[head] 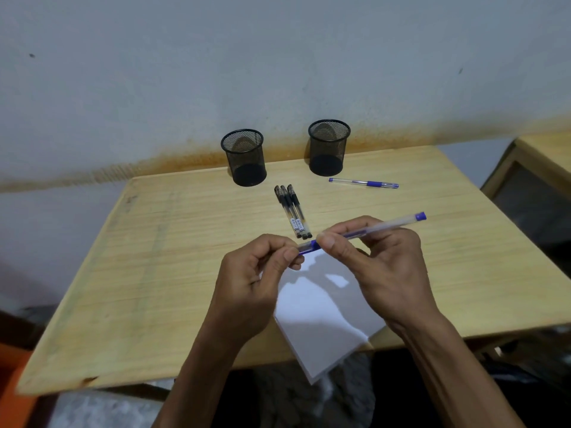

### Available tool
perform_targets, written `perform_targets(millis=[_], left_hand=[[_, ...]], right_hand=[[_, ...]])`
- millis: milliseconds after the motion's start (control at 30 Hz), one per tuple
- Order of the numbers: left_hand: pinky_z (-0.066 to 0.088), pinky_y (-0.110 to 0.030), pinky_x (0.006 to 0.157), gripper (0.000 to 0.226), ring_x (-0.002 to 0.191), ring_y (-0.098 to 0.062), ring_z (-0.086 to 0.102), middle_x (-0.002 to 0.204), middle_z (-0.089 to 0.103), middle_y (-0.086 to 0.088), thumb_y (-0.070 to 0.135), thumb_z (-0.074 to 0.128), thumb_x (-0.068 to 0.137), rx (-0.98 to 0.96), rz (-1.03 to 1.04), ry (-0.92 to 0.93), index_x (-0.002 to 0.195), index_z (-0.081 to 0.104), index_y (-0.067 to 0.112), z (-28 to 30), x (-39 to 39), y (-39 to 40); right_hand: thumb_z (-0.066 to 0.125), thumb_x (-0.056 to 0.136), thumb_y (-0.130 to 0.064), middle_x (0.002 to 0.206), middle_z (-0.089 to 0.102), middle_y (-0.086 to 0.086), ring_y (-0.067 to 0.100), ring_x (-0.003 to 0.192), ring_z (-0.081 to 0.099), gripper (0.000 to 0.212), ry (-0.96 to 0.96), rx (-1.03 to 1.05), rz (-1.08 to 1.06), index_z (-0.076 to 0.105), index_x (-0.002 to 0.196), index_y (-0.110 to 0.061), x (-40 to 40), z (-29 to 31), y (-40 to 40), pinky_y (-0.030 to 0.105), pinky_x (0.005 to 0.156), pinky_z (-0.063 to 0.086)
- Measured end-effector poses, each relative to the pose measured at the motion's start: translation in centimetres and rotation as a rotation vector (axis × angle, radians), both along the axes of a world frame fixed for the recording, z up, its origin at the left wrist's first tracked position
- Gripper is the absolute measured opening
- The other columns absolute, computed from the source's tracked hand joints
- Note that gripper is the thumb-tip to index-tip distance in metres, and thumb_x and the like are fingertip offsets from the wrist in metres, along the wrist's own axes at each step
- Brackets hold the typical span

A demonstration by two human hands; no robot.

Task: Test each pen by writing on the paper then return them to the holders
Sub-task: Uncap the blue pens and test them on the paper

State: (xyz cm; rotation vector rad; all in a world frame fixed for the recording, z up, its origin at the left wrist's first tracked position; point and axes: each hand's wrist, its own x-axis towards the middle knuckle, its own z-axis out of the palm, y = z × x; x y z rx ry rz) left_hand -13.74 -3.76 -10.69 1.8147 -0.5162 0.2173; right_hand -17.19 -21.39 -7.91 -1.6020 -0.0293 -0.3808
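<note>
I hold a blue pen (pixel 392 225) with both hands above the white paper (pixel 321 310). My right hand (pixel 380 273) grips its clear barrel, the blue end pointing up to the right. My left hand (pixel 256 282) pinches the cap end of that pen. Three black pens (pixel 292 211) lie side by side on the wooden table (pixel 154 257) just beyond my hands. A second blue pen (pixel 364 183) lies near the right holder. Two black mesh pen holders, the left holder (pixel 244 157) and the right holder (pixel 328 147), stand at the table's far edge with no pens showing in them.
The paper overhangs the table's near edge. A grey wall (pixel 278 57) rises directly behind the holders. Another wooden piece of furniture (pixel 537 168) stands at the right, apart from the table. An orange object (pixel 12 390) shows at the lower left.
</note>
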Motion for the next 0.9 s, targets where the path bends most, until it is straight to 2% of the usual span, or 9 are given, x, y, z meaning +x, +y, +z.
perform_targets(millis=[133, 333, 433, 533, 667, 733, 800, 900], left_hand=[[0.052, -0.024, 0.072, 0.017, 0.078, -0.016, 0.069, 0.077, 0.071, 0.000, 0.008, 0.056, 0.093, -0.028, -0.018, -0.004, 0.084, 0.071, 0.008, -0.2, 0.3, -0.3], [0.055, -0.037, 0.074, 0.018, 0.080, -0.017, 0.069, 0.079, 0.072, 0.000, 0.014, 0.058, 0.095, 0.028, -0.045, 0.072, 0.084, 0.072, 0.011, -0.3, 0.9, 0.4], [0.054, -0.037, 0.077, 0.018, 0.081, -0.016, 0.069, 0.079, 0.072, 0.000, 0.019, 0.058, 0.097, 0.076, -0.084, 0.113, 0.086, 0.072, 0.014, 0.2, 1.4, 0.6], [0.053, -0.037, 0.075, 0.018, 0.080, -0.016, 0.068, 0.081, 0.071, 0.001, 0.027, 0.058, 0.097, 0.106, -0.100, 0.122, 0.088, 0.071, 0.017, 0.8, 2.0, 0.9], [0.050, -0.043, 0.073, 0.022, 0.081, -0.028, 0.064, 0.083, 0.069, -0.003, 0.038, 0.057, 0.094, 0.152, -0.092, 0.120, 0.089, 0.069, 0.019, 1.0, 3.2, 0.6], [0.052, -0.033, 0.073, 0.022, 0.083, -0.021, 0.065, 0.087, 0.070, 0.001, 0.037, 0.059, 0.094, 0.148, -0.107, 0.137, 0.092, 0.070, 0.018, 1.0, 3.5, 0.1], [0.050, -0.023, 0.074, 0.022, 0.085, -0.015, 0.065, 0.090, 0.071, 0.003, 0.036, 0.060, 0.095, 0.131, -0.130, 0.143, 0.093, 0.071, 0.017, 1.2, 3.6, -0.4], [0.046, -0.018, 0.072, 0.023, 0.078, -0.008, 0.062, 0.088, 0.071, 0.004, 0.036, 0.059, 0.091, 0.118, -0.148, 0.118, 0.091, 0.071, 0.016, 1.7, 3.9, -0.8]], right_hand=[[0.077, 0.072, -0.037, 0.075, 0.077, -0.006, 0.003, 0.075, 0.069, 0.009, 0.000, 0.033, -0.058, 0.075, 0.072, -0.028, 0.1, -0.7, 0.6, 0.018, 0.067, 0.054], [0.078, 0.075, -0.034, 0.080, 0.078, -0.007, 0.005, 0.080, 0.072, 0.012, 0.018, 0.025, -0.067, 0.077, 0.078, -0.023, 0.1, -2.1, 0.9, 0.017, 0.070, 0.054], [0.084, 0.070, -0.030, 0.077, 0.078, -0.002, 0.005, 0.075, 0.071, 0.013, 0.071, 0.072, -0.026, 0.077, 0.074, -0.019, 0.5, -1.6, 0.2, 0.021, 0.068, 0.056], [0.095, 0.063, -0.026, 0.073, 0.076, 0.001, 0.012, 0.068, 0.069, 0.019, 0.073, 0.138, -0.044, 0.079, 0.072, -0.022, 0.6, -0.5, -1.5, 0.027, 0.064, 0.058], [0.092, 0.066, -0.027, 0.073, 0.079, -0.003, 0.010, 0.059, 0.067, 0.014, 0.048, -0.127, -0.044, 0.082, 0.075, -0.021, 0.3, 1.6, -3.2, 0.025, 0.057, 0.054], [0.092, 0.069, -0.028, 0.075, 0.079, -0.007, 0.019, 0.054, 0.065, 0.014, 0.015, -0.281, -0.047, 0.084, 0.078, -0.021, 0.3, 2.3, -3.7, 0.024, 0.053, 0.049], [0.092, 0.070, -0.026, 0.077, 0.079, -0.008, 0.024, 0.058, 0.066, 0.014, -0.028, -0.358, -0.051, 0.084, 0.079, -0.020, 0.3, 2.7, -4.4, 0.022, 0.054, 0.047], [0.093, 0.069, -0.020, 0.073, 0.077, -0.004, 0.009, 0.060, 0.066, 0.014, -0.050, -0.344, -0.047, 0.084, 0.080, -0.016, 0.4, 2.7, -5.1, 0.014, 0.058, 0.045]])
